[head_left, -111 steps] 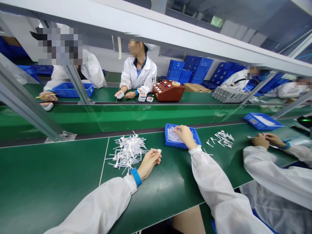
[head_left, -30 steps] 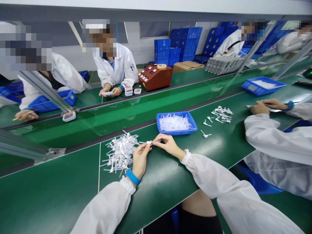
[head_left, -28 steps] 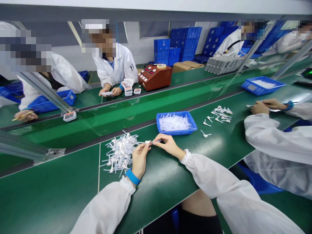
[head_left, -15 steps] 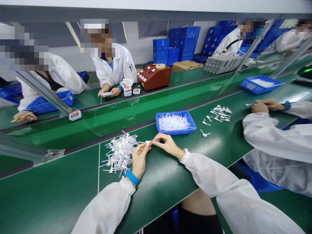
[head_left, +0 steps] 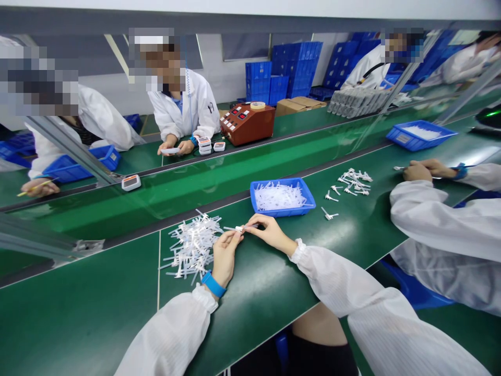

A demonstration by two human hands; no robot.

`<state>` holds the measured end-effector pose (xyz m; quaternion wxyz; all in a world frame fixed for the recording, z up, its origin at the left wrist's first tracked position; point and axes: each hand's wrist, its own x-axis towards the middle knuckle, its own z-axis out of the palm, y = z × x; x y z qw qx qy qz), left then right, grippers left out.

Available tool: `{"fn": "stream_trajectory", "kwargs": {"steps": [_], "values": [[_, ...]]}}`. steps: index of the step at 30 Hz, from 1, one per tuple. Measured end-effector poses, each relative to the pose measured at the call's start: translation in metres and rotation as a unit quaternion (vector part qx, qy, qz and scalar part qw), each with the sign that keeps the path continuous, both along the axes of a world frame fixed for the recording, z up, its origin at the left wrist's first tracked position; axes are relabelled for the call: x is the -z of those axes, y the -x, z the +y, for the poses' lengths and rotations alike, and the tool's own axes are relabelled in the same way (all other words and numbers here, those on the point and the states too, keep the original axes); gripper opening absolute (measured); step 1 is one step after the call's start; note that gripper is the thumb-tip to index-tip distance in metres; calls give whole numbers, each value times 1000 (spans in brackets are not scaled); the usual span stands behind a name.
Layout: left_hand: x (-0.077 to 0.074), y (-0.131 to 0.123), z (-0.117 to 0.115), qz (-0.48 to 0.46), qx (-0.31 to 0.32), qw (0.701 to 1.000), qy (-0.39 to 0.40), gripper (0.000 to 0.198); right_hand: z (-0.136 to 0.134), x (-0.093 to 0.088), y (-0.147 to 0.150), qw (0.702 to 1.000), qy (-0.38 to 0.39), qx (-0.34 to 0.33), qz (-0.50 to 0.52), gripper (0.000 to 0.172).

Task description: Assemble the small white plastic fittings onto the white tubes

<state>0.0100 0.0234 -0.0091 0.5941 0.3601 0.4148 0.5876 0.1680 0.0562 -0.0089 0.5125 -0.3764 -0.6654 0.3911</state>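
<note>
My left hand (head_left: 225,253) and my right hand (head_left: 270,233) meet over the green bench, both pinched on one small white plastic part (head_left: 237,228) held between the fingertips. A loose pile of white plastic parts (head_left: 192,244) lies just left of my left hand. Beyond my right hand stands a blue tray (head_left: 283,197) holding more thin white pieces. A blue band wraps my left wrist.
A few assembled white parts (head_left: 354,183) lie right of the tray. A co-worker's sleeves and hands (head_left: 425,170) work at the right. A green conveyor (head_left: 219,180) carries a small white device (head_left: 130,182). Across it sit people in white coats, a brown tester box (head_left: 247,122) and blue bins.
My right hand came back from the blue tray and joined my left hand on the small part. The white device on the conveyor has drifted to the right.
</note>
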Motion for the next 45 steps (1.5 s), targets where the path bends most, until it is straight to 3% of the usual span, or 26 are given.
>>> {"fn": "stream_trajectory", "kwargs": {"steps": [9, 27, 35, 45], "values": [[4, 1, 2, 20, -15, 999, -21, 21, -2, -4, -1, 999, -11, -24, -43, 25], [10, 3, 4, 74, -2, 997, -37, 21, -4, -3, -2, 998, 20, -64, -21, 25], [9, 3, 2, 90, 2, 995, -48, 21, -4, -7, -3, 997, 29, -66, -33, 27], [8, 2, 2, 91, 19, 995, -43, 19, 2, -12, -13, 990, 46, -117, -56, 24]]}}
